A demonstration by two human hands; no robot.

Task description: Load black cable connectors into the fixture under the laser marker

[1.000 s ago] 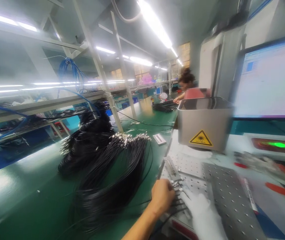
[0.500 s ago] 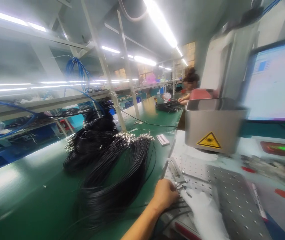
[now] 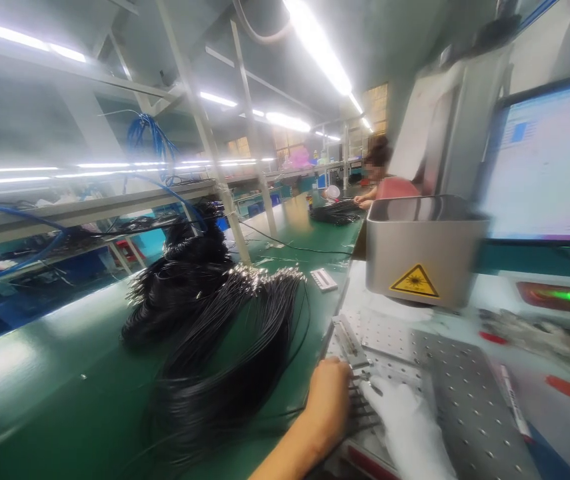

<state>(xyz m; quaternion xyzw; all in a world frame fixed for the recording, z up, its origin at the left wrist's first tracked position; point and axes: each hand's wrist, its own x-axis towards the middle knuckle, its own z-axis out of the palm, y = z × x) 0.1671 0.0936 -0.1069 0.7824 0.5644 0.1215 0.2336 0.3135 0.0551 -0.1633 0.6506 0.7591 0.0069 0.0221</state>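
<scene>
My left hand [image 3: 329, 395], bare, is closed beside a small metal fixture [image 3: 351, 341] on the perforated plate. Black cable [image 3: 289, 413] runs in from the left to this hand; its fingertips are hidden. My right hand [image 3: 407, 420], in a white glove, is closed just to the right, at the near end of the fixture. A small shiny metal piece shows at the glove's fingertips, too blurred to name. To the left, a large looped bundle of black cables [image 3: 205, 393] with silver ends lies on the green table [image 3: 89, 413]. Behind it is another cable pile [image 3: 175, 287].
Above the plate hangs a metal machine head [image 3: 427, 250] with a yellow laser warning sign. A monitor [image 3: 549, 160] stands at right; a marker pen [image 3: 515, 403] lies below it. A label-like strip [image 3: 323, 280] is on the table. A co-worker [image 3: 377, 177] handles cables farther back.
The view has shifted slightly. My left hand has turned a little, its wrist now more upright, beside the fixture. My right hand stays nearly in place.
</scene>
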